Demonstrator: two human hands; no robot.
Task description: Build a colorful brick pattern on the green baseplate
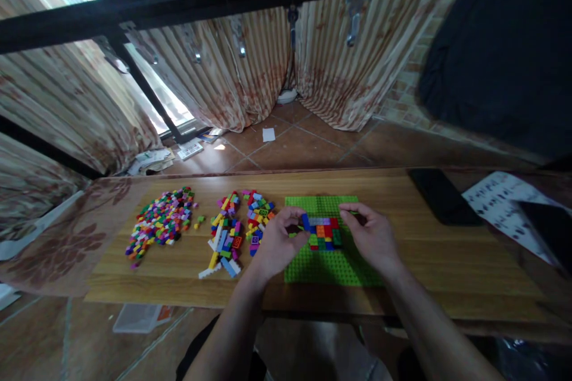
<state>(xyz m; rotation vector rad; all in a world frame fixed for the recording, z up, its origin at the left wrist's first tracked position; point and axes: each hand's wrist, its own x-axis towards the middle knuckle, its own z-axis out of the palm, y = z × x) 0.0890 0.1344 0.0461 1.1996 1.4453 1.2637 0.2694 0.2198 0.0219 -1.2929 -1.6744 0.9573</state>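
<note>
A green studded baseplate lies on the wooden table. On it sits a flat cluster of toy bricks in red, orange, green, blue and grey. My left hand is closed at the cluster's left side, with a blue brick between thumb and fingers. The blue brick is upright beside the cluster's upper left corner; whether it touches the cluster is unclear. At the upper right of the cluster, my right hand has thumb and forefinger drawn together. Anything in that pinch is too small to make out.
Left of the baseplate lie two heaps of larger bricks. Farther left spreads a pile of small coloured pieces. A black phone, a printed sheet and another dark device lie to the right.
</note>
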